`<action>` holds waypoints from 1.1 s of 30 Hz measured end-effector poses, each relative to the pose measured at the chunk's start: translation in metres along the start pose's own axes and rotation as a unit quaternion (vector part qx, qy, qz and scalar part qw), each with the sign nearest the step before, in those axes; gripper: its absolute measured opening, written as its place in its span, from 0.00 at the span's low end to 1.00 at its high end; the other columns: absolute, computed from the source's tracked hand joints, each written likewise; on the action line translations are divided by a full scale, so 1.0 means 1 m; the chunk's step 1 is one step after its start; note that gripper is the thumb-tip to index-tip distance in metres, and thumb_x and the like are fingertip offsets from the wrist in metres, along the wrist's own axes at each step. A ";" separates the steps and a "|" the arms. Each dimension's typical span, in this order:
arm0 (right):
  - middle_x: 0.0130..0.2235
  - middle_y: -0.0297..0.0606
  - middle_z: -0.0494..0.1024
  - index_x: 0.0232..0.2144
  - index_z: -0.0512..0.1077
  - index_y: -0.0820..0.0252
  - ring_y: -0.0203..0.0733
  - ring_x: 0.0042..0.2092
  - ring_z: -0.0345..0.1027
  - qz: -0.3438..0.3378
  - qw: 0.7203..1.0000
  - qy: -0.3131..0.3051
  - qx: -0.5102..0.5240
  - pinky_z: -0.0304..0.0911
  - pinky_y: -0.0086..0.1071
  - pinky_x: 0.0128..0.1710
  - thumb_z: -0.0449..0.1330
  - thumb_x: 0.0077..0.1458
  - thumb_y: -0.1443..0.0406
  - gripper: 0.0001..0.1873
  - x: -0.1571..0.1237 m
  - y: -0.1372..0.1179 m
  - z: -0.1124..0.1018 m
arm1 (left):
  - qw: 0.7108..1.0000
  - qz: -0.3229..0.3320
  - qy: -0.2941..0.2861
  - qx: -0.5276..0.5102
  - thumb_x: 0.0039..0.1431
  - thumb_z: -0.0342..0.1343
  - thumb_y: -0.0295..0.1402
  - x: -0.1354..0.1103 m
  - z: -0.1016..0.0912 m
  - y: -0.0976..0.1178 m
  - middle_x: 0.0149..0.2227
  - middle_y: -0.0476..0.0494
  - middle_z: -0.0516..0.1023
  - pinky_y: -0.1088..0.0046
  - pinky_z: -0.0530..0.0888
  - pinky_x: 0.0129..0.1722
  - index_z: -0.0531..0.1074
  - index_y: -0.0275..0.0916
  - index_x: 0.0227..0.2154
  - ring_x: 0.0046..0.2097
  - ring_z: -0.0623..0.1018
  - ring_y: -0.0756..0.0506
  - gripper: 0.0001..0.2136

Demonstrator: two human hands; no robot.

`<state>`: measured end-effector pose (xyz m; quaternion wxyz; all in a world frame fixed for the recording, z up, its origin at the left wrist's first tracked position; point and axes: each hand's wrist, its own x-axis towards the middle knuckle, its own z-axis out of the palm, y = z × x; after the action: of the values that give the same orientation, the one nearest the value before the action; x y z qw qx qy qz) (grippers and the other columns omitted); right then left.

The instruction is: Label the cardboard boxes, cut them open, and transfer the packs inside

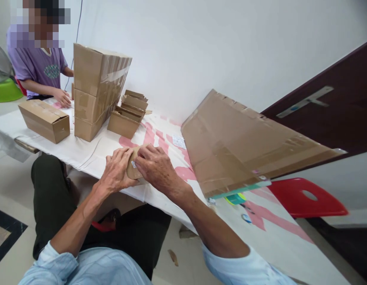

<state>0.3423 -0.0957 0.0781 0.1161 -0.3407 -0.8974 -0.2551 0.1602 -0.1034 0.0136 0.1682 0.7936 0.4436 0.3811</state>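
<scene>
1. Nearest is the person's light blue shirt (pixel 106 267).
2. The left hand (pixel 116 168) has its fingers curled around a piece of cardboard (pixel 132 172), just over the table's (pixel 82 154) near edge.
3. The right hand (pixel 153 164) bends its fingers onto that piece; whether they pinch it, I cannot tell.
4. A small label (pixel 134 164) on the piece is too small to read, as is the printed paper (pixel 178 141) beyond.
5. White-and-pink cloth (pixel 149 132) shows between the hands and the open boxes (pixel 122 123); a large cardboard sheet (pixel 231 146) stands apart, to the right.
</scene>
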 end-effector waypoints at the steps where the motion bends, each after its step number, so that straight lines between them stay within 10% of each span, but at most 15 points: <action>1: 0.39 0.45 0.77 0.37 0.81 0.57 0.51 0.45 0.62 -0.001 1.000 0.001 0.004 0.55 0.42 0.44 0.58 0.68 0.69 0.11 0.000 0.000 0.000 | 1.000 0.000 0.000 0.000 0.46 0.76 0.39 0.000 0.000 0.000 0.69 0.26 0.68 0.41 0.69 0.60 0.62 0.42 0.70 0.69 0.66 0.23 0.48; 33: 0.37 0.42 0.77 0.30 0.77 0.57 0.48 0.43 0.64 0.047 0.998 0.036 0.006 0.56 0.40 0.44 0.58 0.69 0.70 0.14 -0.017 -0.001 -0.001 | 0.999 -0.023 0.002 0.023 0.46 0.76 0.39 -0.001 0.005 0.011 0.70 0.26 0.66 0.43 0.68 0.59 0.61 0.41 0.69 0.70 0.66 0.24 0.48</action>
<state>0.3545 -0.1059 0.0719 0.1620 -0.3722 -0.8774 -0.2559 0.1702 -0.1100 0.0168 0.1578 0.7858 0.4707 0.3689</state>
